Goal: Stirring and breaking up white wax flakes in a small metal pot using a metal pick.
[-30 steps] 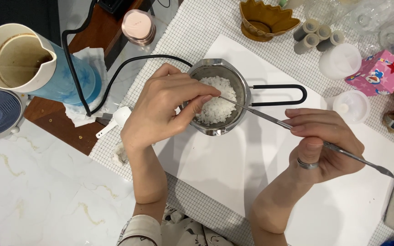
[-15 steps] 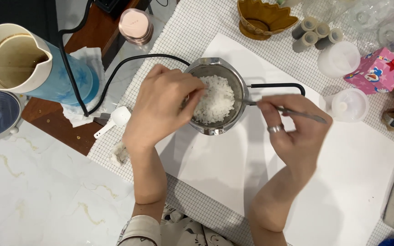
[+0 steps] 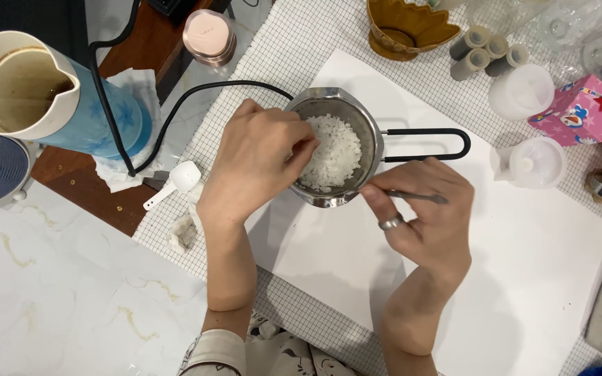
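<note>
The left hand is curling over the pot's left rim, fingertips pressed together on the white flakes. The right hand is pinching a thin metal tool beside the pot's lower right rim; the tool is lying nearly level, long axis running left to right. The pot's handle is pointing right.

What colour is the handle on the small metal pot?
Black: the pot's wire loop handle shows clearly in the head view.
</note>
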